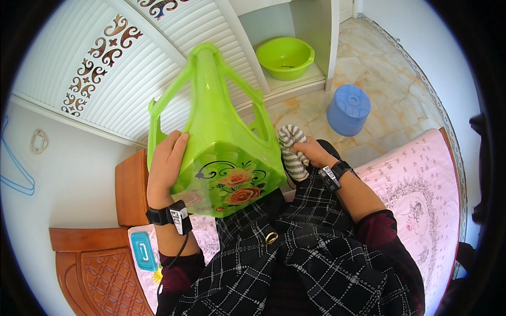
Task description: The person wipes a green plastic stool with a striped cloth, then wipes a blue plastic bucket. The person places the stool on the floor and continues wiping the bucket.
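A green plastic chair with armrests [209, 106] is tipped in front of me, its seat printed with roses towards my lap. My left hand [168, 158] grips the chair's left side near the seat corner. In my right hand [312, 152] is a bunched grey-and-white striped cloth [294, 158], held just beside the right side of the chair. Whether the cloth touches the chair cannot be told.
A blue plastic stool or bucket [348, 110] stands on the tiled floor. A green basin [285, 59] sits in the wardrobe's open compartment. Beside me is a bed with a pink sheet [411, 197], a teal lidded box [143, 251] and a carved wooden headboard [108, 276].
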Available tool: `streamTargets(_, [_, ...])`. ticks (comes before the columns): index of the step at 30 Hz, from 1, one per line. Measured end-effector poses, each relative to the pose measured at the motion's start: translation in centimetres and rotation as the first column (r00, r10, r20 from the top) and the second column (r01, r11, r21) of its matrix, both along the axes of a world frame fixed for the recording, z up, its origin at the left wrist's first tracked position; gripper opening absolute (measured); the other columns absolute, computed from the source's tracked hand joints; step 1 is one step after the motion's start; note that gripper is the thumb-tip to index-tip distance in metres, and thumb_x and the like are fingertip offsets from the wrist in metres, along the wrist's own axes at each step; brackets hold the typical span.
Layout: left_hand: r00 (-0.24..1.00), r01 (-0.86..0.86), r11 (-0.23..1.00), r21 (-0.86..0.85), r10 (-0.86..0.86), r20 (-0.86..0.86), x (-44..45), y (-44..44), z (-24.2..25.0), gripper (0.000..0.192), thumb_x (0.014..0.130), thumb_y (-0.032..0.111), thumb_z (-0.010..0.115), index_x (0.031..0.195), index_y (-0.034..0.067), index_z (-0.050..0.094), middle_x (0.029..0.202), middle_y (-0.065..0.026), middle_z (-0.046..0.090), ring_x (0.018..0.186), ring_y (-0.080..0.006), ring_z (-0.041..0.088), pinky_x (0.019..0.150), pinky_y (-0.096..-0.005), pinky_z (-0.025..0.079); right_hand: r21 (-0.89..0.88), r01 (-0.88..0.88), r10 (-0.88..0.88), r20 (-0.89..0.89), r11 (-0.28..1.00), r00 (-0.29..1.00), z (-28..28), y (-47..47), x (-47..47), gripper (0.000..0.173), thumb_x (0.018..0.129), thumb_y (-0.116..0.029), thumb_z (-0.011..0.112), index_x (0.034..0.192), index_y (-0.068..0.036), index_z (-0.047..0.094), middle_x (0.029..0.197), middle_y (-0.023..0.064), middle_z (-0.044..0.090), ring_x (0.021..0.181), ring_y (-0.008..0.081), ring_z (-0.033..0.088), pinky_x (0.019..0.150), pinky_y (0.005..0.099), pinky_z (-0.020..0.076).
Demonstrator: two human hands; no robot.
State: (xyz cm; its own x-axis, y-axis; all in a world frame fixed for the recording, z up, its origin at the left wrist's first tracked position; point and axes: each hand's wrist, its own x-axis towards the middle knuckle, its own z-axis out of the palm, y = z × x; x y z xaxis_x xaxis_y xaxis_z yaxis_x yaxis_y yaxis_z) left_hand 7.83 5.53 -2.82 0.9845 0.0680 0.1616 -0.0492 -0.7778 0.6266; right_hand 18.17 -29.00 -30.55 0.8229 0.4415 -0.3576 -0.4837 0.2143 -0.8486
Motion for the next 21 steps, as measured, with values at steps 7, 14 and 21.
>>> streamTargets(7, [1.0,-0.021,0.99,0.137,0.019,0.018,-2.2,-2.0,1.1,0.043,0.109,0.039,0.056,0.094,-0.002,0.057,0.077,-0.0271,0.056,0.073,-0.0453,0.056,0.067,-0.0498,0.043,-0.053,-0.037,0.038,0.024,0.998,0.999,0.3,0.7,-0.1,0.032,0.086,-0.004,0.071,0.116,0.006,0.071,0.104,0.0083,0.075,0.091,0.0186,0.07,0.082,0.0337,0.058])
streamTargets(14, [0.999,0.05,0.971,0.234,-0.047,-0.019,-1.1,-4.3,1.7,0.046,0.108,0.043,0.056,0.097,-0.002,0.058,0.081,-0.0299,0.062,0.082,-0.0513,0.061,0.07,-0.0554,0.045,-0.035,0.215,-0.205,0.195,0.976,0.959,1.7,0.8,-1.0,0.033,0.083,-0.006,0.073,0.115,0.003,0.072,0.101,0.0055,0.075,0.086,0.0151,0.068,0.079,0.0314,0.0561])
streamTargets(21, [0.995,0.088,0.956,0.281,-0.071,-0.07,1.2,-4.3,1.3,0.05,0.109,0.045,0.052,0.099,-0.003,0.06,0.085,-0.0318,0.065,0.085,-0.0527,0.062,0.074,-0.058,0.046,0.105,0.445,-0.428,0.533,0.889,0.729,12.1,0.6,-1.3,0.033,0.083,-0.006,0.075,0.115,0.002,0.072,0.103,0.0048,0.076,0.092,0.0117,0.068,0.084,0.0303,0.0564])
